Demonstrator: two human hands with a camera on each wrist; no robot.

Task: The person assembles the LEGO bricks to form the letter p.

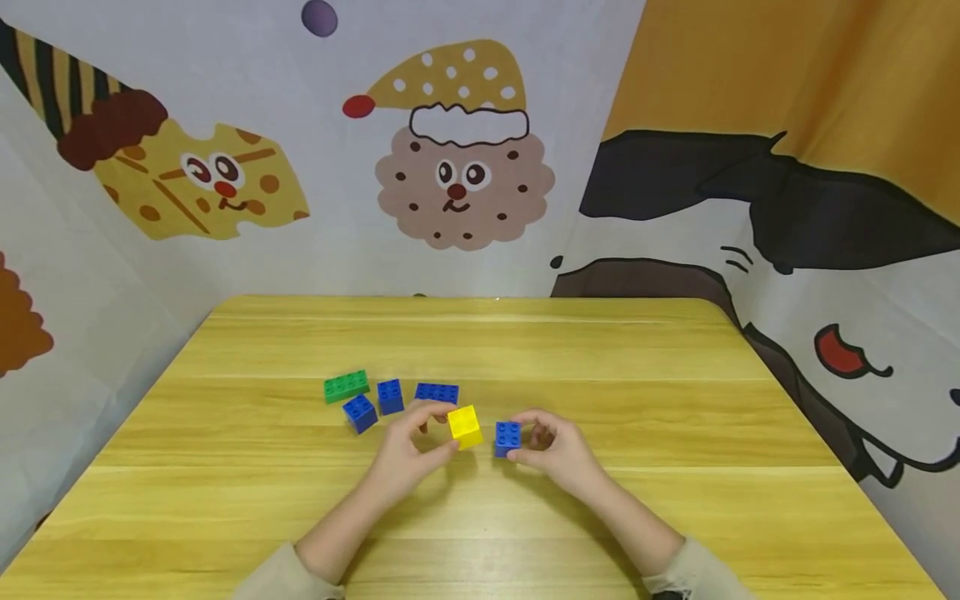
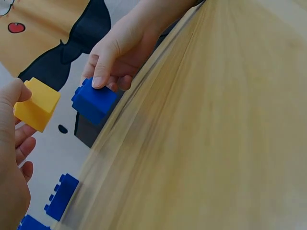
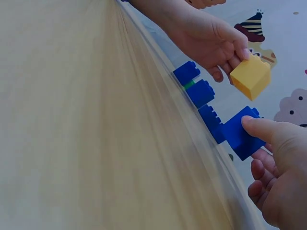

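Note:
My left hand pinches a yellow toy brick between thumb and fingers. A blue toy brick, studs up, is pinched in my right hand. The two bricks face each other with a small gap between them, raised over the table. In the left wrist view the yellow brick is beside the blue brick. From the right wrist, the yellow brick shows a hollow underside, and my thumb lies on the side of the blue brick.
Left of the hands on the wooden table lie a green brick, two small blue bricks and a longer blue brick, partly behind my left hand. A cartoon-printed cloth hangs behind the table.

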